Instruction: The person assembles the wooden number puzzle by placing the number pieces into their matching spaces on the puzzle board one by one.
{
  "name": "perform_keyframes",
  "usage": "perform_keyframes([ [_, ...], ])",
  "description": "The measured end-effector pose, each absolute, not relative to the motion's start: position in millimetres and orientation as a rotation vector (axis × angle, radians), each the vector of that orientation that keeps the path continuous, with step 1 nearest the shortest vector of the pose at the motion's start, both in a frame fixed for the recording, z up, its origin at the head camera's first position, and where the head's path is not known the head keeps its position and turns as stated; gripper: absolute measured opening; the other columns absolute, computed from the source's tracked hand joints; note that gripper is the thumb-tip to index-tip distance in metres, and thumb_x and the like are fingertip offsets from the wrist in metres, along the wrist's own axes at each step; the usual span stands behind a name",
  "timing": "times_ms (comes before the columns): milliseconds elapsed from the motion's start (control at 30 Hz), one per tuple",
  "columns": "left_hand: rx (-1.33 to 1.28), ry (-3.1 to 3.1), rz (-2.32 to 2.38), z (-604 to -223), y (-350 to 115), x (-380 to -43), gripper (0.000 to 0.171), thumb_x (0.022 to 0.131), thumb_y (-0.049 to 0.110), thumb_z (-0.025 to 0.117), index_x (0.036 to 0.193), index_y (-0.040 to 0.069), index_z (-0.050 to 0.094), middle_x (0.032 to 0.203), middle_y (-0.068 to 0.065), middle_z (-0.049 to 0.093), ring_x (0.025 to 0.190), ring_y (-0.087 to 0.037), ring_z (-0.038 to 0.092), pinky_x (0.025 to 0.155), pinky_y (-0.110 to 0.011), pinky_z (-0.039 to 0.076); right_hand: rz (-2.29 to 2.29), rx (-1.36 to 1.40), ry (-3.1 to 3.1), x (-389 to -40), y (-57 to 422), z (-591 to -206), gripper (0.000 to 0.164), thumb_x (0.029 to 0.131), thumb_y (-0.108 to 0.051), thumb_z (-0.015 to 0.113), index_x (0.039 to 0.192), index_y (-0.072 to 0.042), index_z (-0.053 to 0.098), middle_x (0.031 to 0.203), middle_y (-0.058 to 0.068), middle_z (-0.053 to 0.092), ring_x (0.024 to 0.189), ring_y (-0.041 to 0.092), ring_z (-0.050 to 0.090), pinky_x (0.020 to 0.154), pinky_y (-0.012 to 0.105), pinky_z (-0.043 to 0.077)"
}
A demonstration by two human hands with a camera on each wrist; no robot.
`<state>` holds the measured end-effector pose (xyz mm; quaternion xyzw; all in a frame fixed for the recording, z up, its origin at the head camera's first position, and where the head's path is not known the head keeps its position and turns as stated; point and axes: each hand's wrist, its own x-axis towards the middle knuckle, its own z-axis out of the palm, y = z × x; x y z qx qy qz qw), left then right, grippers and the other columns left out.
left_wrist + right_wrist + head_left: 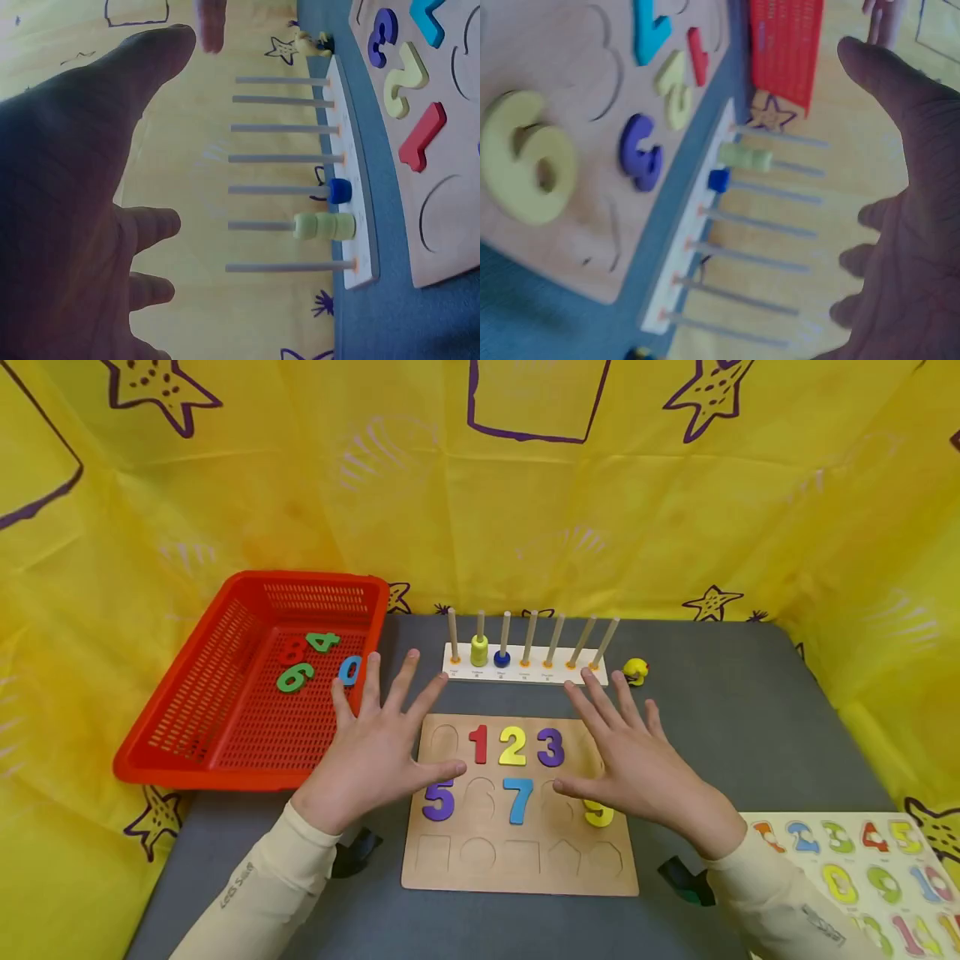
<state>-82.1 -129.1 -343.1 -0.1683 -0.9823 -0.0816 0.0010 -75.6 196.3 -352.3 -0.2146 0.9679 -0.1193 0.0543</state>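
Observation:
Both of my hands hang over a wooden number board (pixel 491 825) in the head view, fingers spread wide and holding nothing. My left hand (pixel 367 752) overlaps the board's left edge and the basket's right side. Over the board's right part is my right hand (pixel 637 764), partly hiding a yellow 9 (pixel 598 814). In the board lie a red 1 (pixel 478 745), yellow 2 (pixel 513 746), purple 3 (pixel 551 747), purple 5 (pixel 438 802) and blue 7 (pixel 518 800). Bare recesses show beside them and along the bottom row.
A red basket (pixel 172 760) at left holds a red 8 (pixel 292 651), green 4 (pixel 322 642), green 6 (pixel 295 677) and blue 0 (pixel 349 670). Behind the board stands a peg rack (pixel 468 673) with yellow and blue beads. A small yellow toy (pixel 636 671) and another number board (pixel 810 877) are at right.

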Motion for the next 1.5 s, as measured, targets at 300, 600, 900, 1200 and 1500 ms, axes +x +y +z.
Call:
perform_keyframes([
  [300,-0.437,-3.124,-0.322,-349,-156,-83,0.109,0.078,0.075,0.068,0.163,0.024,0.024,0.17,-0.013,-0.002,0.149,-0.049,-0.016,0.101,-0.081,-0.014,-0.459,-0.775,2.72,-66,243,-393,0.136,0.065,-0.06,0.09,0.165,-0.015,0.008,0.169,0.014,0.006,0.152,0.044,-0.003,0.111,0.076,0.008],
  [600,-0.372,-3.096,-0.434,-346,-185,-91,0.103,0.084,0.075,0.062,0.163,0.021,0.024,0.169,-0.015,0.004,0.149,-0.052,-0.008,0.105,-0.079,-0.011,-0.525,-0.719,2.6,-59,272,-436,0.148,0.053,-0.072,0.088,0.164,-0.013,0.009,0.169,0.01,0.01,0.152,0.045,0.006,0.106,0.081,0.007],
  [900,-0.389,-3.061,-0.522,-335,-236,-119,0.094,0.092,0.063,0.062,0.162,0.013,0.024,0.166,-0.021,0.016,0.149,-0.05,0.014,0.113,-0.073,0.009,-0.535,-0.688,2.603,-56,274,-443,0.148,0.053,-0.07,0.088,0.165,-0.016,0.008,0.17,0.007,0.008,0.151,0.045,0.009,0.101,0.085,0.006],
  [1200,-0.655,-3.231,-0.62,-326,-283,-173,0.084,0.097,0.045,0.066,0.162,0.012,0.024,0.164,-0.019,0.02,0.147,-0.043,0.023,0.112,-0.066,0.027,-0.517,-0.678,2.613,-56,279,-445,0.147,0.052,-0.073,0.084,0.165,-0.018,0.008,0.17,0.007,0.007,0.152,0.045,0.008,0.1,0.086,0.005],
  [1500,-0.927,-3.229,-0.552,-365,-302,-222,0.079,0.092,0.028,0.078,0.155,0.002,0.038,0.157,-0.022,0.036,0.141,-0.042,0.036,0.107,-0.061,0.039,-0.548,-0.69,2.611,-54,279,-450,0.145,0.052,-0.075,0.081,0.165,-0.017,0.01,0.17,0.008,0.009,0.152,0.044,0.009,0.1,0.086,0.005],
])
